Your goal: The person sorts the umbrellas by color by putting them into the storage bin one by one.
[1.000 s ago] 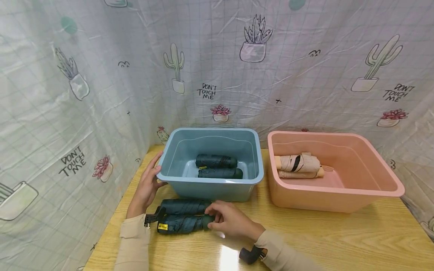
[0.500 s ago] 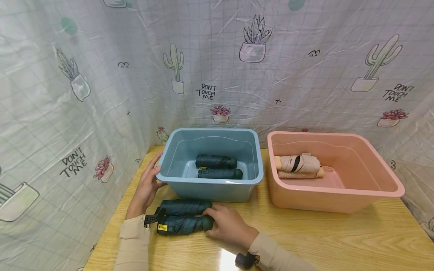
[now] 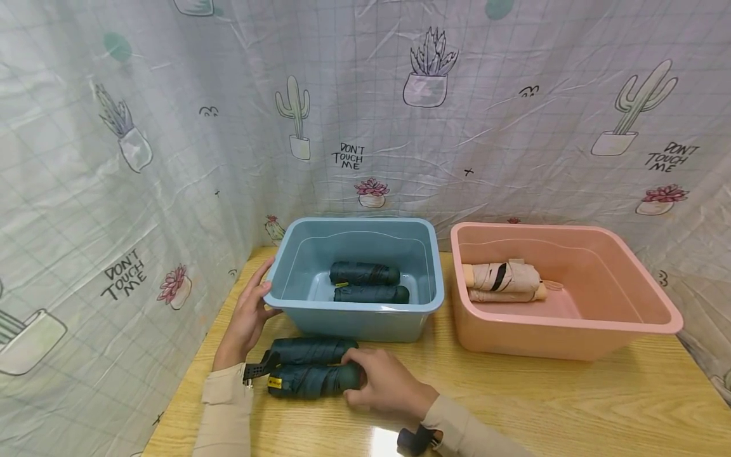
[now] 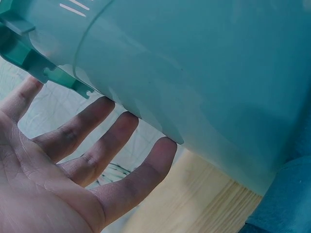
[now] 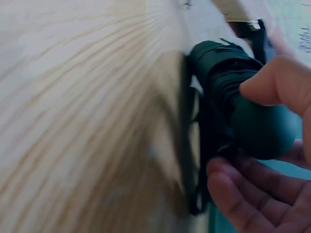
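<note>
In the head view, two folded dark green umbrellas lie side by side before the blue bin (image 3: pixel 354 324). My right hand (image 3: pixel 391 384) grips the rounded end of the nearer umbrella (image 3: pixel 308 382), which has a yellow tag; the farther umbrella (image 3: pixel 311 350) lies just behind it. The right wrist view shows the thumb on one side of that dark green umbrella (image 5: pixel 265 128) and the fingers curled on the other, by a dark cord. My left hand (image 3: pixel 245 320) rests at the bin's left side, its extended fingertips (image 4: pixel 163 150) against the outer wall in the left wrist view.
Inside the blue bin lie two more dark green umbrellas (image 3: pixel 365 273). To its right stands a pink bin (image 3: pixel 571 336) holding beige folded umbrellas (image 3: pixel 505 279). Both bins stand on a wooden table (image 3: pixel 542 400), close to a printed curtain (image 3: pixel 514 139).
My right hand has shifted its fingers over the nearer umbrella's end and now grips it. That umbrella has slid slightly right. The left hand stays at the blue bin.
</note>
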Available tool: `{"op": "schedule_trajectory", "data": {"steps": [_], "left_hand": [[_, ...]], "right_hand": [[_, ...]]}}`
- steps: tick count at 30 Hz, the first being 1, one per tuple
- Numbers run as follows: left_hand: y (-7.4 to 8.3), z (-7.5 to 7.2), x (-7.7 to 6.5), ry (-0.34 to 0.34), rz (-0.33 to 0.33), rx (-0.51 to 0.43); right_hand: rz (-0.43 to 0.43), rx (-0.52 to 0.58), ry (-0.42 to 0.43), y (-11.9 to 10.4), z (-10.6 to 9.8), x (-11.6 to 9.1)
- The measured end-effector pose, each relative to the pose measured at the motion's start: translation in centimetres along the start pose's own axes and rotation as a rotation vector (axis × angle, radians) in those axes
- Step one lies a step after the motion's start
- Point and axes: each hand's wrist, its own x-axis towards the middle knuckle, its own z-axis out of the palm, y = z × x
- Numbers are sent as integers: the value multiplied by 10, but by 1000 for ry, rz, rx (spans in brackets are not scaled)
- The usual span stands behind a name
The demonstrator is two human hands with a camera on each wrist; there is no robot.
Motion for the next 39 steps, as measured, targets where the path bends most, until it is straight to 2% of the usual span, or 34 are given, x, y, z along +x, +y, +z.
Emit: {"op": "schedule_trajectory", "data": {"steps": [10,16,22,27,32,39], "left_hand": [[0,1,1,8,-5,-6],[0,1,2,4,-5,-7],[-1,0,2,0,2,-14],[-1,0,2,-6,13,-23],[-1,0,3,-1,13,-16],[-2,0,3,4,7,-4]], "right_hand": [[104,505,-36,2,-16,-1],[71,733,-13,6,-19,0],[41,791,37,10,-21,-3],[0,814,44,8,-26,-6],[-34,826,60,0,-36,-8],[-139,862,77,-14,-58,-9]]}}
